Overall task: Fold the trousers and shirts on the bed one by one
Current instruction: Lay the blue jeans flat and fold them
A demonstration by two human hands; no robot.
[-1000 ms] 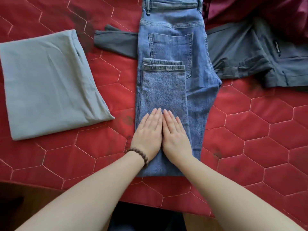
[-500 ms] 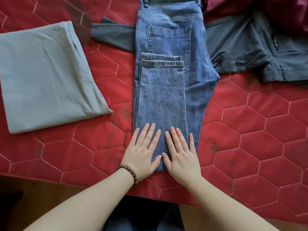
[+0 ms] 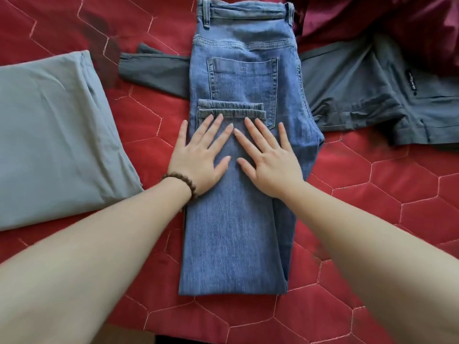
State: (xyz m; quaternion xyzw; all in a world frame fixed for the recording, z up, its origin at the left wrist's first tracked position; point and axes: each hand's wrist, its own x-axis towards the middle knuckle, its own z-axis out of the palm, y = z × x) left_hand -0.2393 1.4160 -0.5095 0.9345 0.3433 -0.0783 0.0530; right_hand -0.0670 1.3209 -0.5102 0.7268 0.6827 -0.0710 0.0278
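Both hands, left hand [image 3: 198,157] and right hand [image 3: 269,161], lie flat and open on the half-folded jeans [image 3: 238,219]. The gray cloth [image 3: 57,135] on the left looks folded. The dark trousers [image 3: 367,95] wait far right.

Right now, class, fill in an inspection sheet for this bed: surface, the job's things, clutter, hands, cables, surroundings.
Surface: red quilted bedspread with hexagon stitching.
Job's things: blue jeans folded lengthwise, legs doubled up so the hems lie by the back pocket; folded grey-blue garment to the left; unfolded dark grey garment partly under the jeans.
Clutter: maroon fabric at the top right.
Hands: left hand and right hand flat on the jeans, fingers spread; bead bracelet on the left wrist.
Cables: nothing seen.
Surroundings: nothing seen beyond the bed's near edge.
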